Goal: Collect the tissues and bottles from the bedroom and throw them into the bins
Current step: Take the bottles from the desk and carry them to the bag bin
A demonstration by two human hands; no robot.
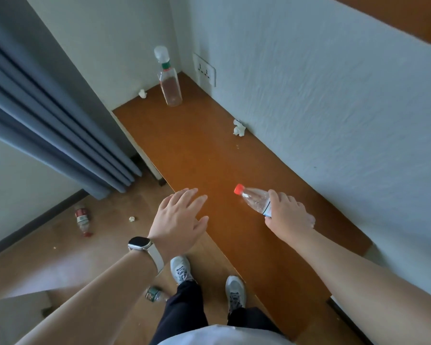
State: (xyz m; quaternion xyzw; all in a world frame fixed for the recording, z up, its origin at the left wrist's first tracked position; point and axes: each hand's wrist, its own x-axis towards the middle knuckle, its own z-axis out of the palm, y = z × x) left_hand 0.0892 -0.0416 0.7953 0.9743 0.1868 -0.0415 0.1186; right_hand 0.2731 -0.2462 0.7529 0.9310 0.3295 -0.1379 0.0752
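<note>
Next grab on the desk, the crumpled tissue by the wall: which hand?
Left. The left hand is open and empty over the desk's edge; the right hand already grips the red-capped bottle. The tissue lies further along.

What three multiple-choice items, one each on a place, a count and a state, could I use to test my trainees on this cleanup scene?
1. Where does the tall clear bottle with the white cap stand?
A. in the far corner of the orange-brown wooden desk
B. on the floor by the curtain
C. beside the shoes

2. How many crumpled white tissues lie on the desk?
A. none
B. two
C. five

3. What is the right hand doing?
A. hanging empty
B. gripping the clear plastic bottle with the red cap
C. holding a tissue

Key: 1 A, the tall clear bottle stands upright by the walls on the desk; 2 B, tissues and; 3 B, the right hand wraps the red-capped bottle, while the left hand is open.
</note>
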